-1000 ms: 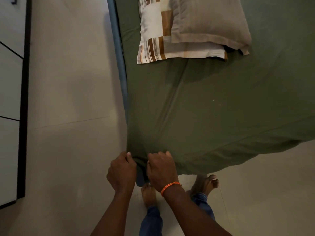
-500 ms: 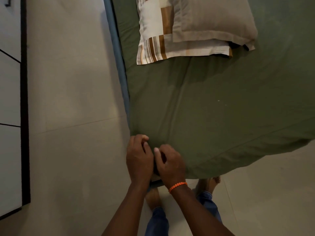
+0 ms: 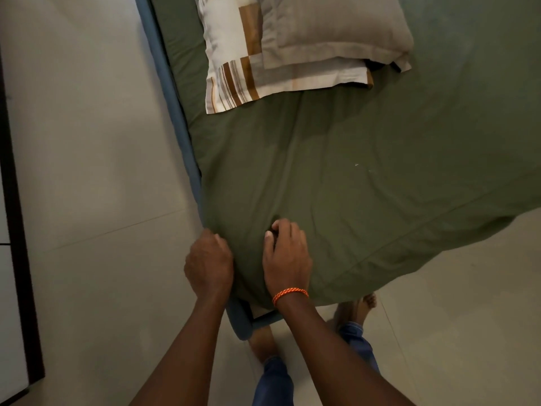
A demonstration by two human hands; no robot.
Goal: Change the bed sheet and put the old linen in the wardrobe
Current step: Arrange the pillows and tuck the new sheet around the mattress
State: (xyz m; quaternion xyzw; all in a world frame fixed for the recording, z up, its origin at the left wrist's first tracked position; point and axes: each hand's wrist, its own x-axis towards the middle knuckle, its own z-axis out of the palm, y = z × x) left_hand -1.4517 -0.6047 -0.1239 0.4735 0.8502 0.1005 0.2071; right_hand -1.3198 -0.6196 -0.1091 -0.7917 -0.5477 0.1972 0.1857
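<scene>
Head view: both hands work the near corner of the bed at 6 o'clock — the left hand curls its fingers over the side edge of the green sheet, gripping it, and the right hand pinches a fold on top. The sheet covers the mattress; two pillows lie at 12 o'clock, and blue bed frame shows along the sheet's 9 o'clock side.

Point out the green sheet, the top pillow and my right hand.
green sheet (image 3: 366,159): head view, flat middle of the cloth.
top pillow (image 3: 336,22): head view, its grey face.
right hand (image 3: 285,256): head view, back of the hand.
</scene>
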